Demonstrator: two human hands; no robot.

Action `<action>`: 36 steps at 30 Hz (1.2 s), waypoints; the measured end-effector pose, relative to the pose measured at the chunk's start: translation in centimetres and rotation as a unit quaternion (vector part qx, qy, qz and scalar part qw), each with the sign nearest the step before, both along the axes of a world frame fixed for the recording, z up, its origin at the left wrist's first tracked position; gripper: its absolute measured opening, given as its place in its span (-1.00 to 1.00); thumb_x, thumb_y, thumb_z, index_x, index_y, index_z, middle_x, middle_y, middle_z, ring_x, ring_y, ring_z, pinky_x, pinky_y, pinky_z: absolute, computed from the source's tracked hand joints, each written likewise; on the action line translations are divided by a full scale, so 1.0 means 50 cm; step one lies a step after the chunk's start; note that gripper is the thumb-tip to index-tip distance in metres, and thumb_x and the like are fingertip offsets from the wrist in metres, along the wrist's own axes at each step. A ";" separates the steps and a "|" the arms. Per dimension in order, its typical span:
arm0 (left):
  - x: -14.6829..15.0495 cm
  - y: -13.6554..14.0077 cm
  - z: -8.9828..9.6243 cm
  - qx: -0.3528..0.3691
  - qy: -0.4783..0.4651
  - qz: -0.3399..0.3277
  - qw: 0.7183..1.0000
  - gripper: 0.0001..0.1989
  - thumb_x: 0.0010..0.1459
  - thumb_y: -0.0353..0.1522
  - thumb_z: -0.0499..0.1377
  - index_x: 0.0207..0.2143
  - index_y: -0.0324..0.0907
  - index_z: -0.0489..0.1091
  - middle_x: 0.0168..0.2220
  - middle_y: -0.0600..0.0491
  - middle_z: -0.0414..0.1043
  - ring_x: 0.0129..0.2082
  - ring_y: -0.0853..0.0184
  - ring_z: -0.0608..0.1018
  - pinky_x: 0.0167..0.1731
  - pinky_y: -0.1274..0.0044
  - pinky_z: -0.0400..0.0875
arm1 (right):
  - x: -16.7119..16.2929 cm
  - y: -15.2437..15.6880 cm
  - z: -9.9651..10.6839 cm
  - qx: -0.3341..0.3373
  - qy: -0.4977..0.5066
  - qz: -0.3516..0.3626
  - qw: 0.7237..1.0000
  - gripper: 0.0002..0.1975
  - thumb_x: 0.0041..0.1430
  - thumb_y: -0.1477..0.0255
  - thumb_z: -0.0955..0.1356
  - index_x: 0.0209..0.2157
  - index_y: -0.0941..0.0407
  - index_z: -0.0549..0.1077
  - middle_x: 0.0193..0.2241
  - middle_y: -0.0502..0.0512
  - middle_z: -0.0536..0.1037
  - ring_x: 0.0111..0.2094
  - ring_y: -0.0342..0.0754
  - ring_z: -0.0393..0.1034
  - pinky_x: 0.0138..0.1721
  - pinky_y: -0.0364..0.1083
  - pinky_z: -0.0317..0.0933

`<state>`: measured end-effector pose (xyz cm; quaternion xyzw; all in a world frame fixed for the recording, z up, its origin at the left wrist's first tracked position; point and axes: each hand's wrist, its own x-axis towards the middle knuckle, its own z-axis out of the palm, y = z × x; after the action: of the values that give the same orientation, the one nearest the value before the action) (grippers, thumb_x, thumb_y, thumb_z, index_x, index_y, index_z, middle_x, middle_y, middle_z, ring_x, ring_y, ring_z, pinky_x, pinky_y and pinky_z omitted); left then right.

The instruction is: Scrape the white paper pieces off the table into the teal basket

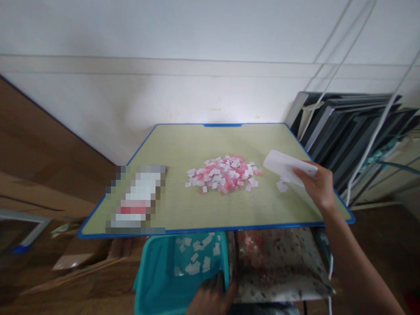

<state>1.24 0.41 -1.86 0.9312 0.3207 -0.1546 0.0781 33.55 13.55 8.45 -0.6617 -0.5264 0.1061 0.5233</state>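
The view's near edge cuts off the blurred left hand [211,298] and teal basin [155,280]; pixelation obscures the left-side object [138,197]

Right hand [319,187] holding white card [282,164], pink-and-white pile [223,173]

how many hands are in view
2: the right hand holds a white card over the right of the board; the left hand is at the right rim of the teal tub.

Right hand [320,188]: ungloved, wrist slim. Right forearm [354,253]: bare to picture edge, tapering toward wrist. Left hand [213,295]: ungloved, fingers dim (shadow and blur hide detail). Cloth [267,309] at lower edge: grey-blue, probably clothing.
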 end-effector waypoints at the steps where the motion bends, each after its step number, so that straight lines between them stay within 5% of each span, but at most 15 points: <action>1: -0.001 0.000 -0.001 0.000 0.001 0.000 1.000 -0.40 0.01 -0.60 0.06 0.11 -0.16 0.02 -0.24 -0.11 0.39 -0.37 0.24 0.46 -0.44 0.50 0.36 | 0.002 0.003 0.000 -0.001 -0.001 0.007 1.000 -0.71 -0.14 0.23 0.36 -0.42 0.16 0.47 -0.57 0.02 0.47 -0.59 -0.11 0.28 -0.59 -0.15 0.15; 9: -0.004 -0.004 -0.004 0.009 -0.005 0.004 1.000 -0.44 0.02 -0.58 0.06 0.09 -0.14 0.06 -0.23 -0.12 0.39 -0.38 0.25 0.46 -0.44 0.50 0.35 | 0.008 -0.030 0.021 -0.049 -0.002 0.071 0.996 -0.73 -0.20 0.25 0.40 -0.42 0.11 0.48 -0.56 0.01 0.50 -0.59 -0.11 0.28 -0.61 -0.15 0.15; 16: -0.001 0.001 0.001 -0.004 -0.006 0.002 1.000 -0.44 0.04 -0.55 0.08 0.11 -0.16 0.03 -0.24 -0.14 0.39 -0.37 0.23 0.47 -0.44 0.50 0.36 | 0.000 -0.041 0.026 -0.035 -0.006 0.032 0.999 -0.74 -0.12 0.26 0.37 -0.38 0.12 0.47 -0.59 -0.02 0.47 -0.63 -0.15 0.24 -0.64 -0.17 0.10; 22: -0.002 -0.004 0.000 0.006 -0.002 0.006 1.000 -0.44 0.02 -0.59 0.06 0.08 -0.10 0.07 -0.22 -0.12 0.39 -0.35 0.24 0.46 -0.41 0.50 0.35 | -0.001 -0.052 0.020 -0.060 0.018 0.069 0.996 -0.74 -0.20 0.28 0.41 -0.42 0.12 0.48 -0.57 -0.01 0.49 -0.62 -0.14 0.26 -0.64 -0.17 0.14; 31: 0.000 0.000 0.002 -0.008 -0.005 0.019 1.000 -0.35 -0.03 -0.64 0.02 0.12 -0.12 0.00 -0.25 -0.09 0.38 -0.37 0.25 0.45 -0.43 0.51 0.33 | 0.004 -0.065 0.011 -0.042 0.030 0.004 0.999 -0.71 -0.17 0.27 0.39 -0.37 0.14 0.46 -0.59 0.00 0.46 -0.63 -0.14 0.25 -0.65 -0.16 0.16; 36: 0.001 0.001 0.007 -0.008 -0.005 0.014 1.000 -0.40 -0.02 -0.62 0.05 0.09 -0.14 0.06 -0.24 -0.12 0.39 -0.37 0.25 0.45 -0.43 0.51 0.34 | 0.001 -0.091 0.019 -0.036 0.135 -0.008 0.990 -0.73 -0.22 0.35 0.43 -0.38 0.12 0.46 -0.55 0.00 0.48 -0.60 -0.13 0.29 -0.62 -0.15 0.22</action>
<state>1.31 0.46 -1.52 0.9269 0.3317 -0.1511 0.0891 33.58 8.97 9.39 -0.6636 -0.4417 0.2089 0.5665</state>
